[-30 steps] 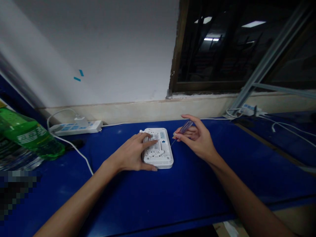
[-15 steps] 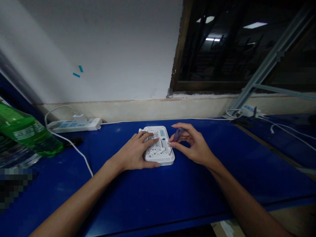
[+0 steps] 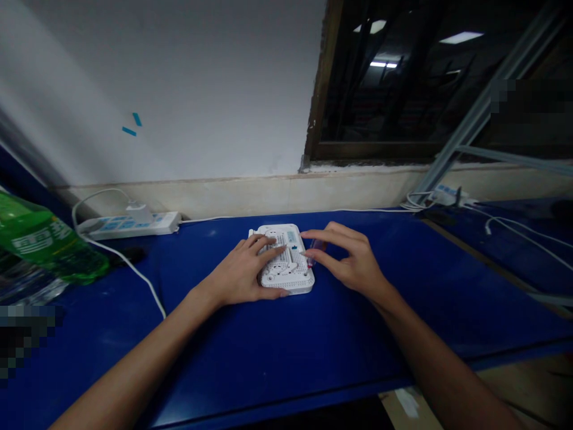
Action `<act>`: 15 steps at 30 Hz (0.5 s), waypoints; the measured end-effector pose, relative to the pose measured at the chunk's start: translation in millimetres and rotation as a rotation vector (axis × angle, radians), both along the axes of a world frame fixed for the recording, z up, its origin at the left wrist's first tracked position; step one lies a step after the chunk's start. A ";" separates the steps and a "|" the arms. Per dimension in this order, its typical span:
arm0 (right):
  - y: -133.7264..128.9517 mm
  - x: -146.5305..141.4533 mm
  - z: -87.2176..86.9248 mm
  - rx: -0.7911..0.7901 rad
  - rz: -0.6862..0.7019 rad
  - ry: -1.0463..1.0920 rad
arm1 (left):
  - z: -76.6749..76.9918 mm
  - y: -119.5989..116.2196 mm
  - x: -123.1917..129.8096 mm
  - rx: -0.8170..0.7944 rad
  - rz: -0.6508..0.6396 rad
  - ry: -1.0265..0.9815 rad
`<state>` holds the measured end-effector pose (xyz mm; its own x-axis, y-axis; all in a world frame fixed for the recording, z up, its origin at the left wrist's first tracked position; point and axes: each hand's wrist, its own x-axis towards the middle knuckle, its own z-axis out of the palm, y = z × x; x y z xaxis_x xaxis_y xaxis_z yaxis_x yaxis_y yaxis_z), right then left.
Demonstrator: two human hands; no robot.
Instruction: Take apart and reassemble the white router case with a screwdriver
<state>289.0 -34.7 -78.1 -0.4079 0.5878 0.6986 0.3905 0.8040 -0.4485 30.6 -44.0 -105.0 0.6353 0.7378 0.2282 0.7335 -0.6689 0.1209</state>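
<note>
A white router (image 3: pixel 302 276) lies on the blue table with its perforated face up, showing vent holes and a small label. My left hand (image 3: pixel 244 269) grips it from the left, fingers spread over the face and thumb along the near edge. At its right side, my right hand (image 3: pixel 349 254) pinches a screwdriver (image 3: pixel 317 248) by its purple see-through handle, between thumb and fingers. The handle is partly covered by the fingers, and the shaft cannot be made out. A hole shows near the router's lower right corner.
A white power strip (image 3: pixel 134 225) with a plug and cable sits by the wall, left of the router. A green bottle (image 3: pixel 49 239) lies at the far left. Another power strip (image 3: pixel 447 196) with white cables is at the back right, near a metal frame (image 3: pixel 474 122).
The screwdriver has moved off the router's lower right corner, and its shaft no longer shows. Its handle now sits lower, beside the router's right edge. The left hand keeps its hold.
</note>
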 end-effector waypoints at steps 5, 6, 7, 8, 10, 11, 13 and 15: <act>-3.9 -1.9 4.1 -0.025 0.107 -0.004 | 0.3 0.5 1.7 -0.004 0.002 0.004; -4.3 -2.6 4.4 -0.040 0.135 0.017 | 0.2 0.7 1.7 -0.005 0.001 0.004; -4.4 -3.1 4.2 -0.051 0.148 0.042 | 0.0 0.8 1.7 -0.007 0.000 0.005; -4.3 -3.4 3.7 -0.055 0.143 0.063 | -0.2 0.9 1.6 -0.009 -0.001 0.003; -3.4 -3.2 2.3 -0.039 0.089 0.079 | -0.8 0.9 1.3 -0.010 -0.002 -0.006; -2.8 -2.8 1.8 -0.018 0.050 0.076 | -1.1 0.8 1.0 -0.010 -0.003 -0.012; -1.7 -1.5 2.0 0.031 -0.012 0.053 | -1.5 0.5 0.7 -0.009 -0.005 -0.024; -1.1 -0.4 3.6 0.048 -0.003 0.016 | -1.5 0.0 0.4 -0.009 -0.006 -0.034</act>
<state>288.7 -35.8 -74.5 -0.3943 0.5551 0.7324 0.3861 0.8232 -0.4162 31.0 -44.0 -106.5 0.6320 0.7361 0.2424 0.7247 -0.6722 0.1516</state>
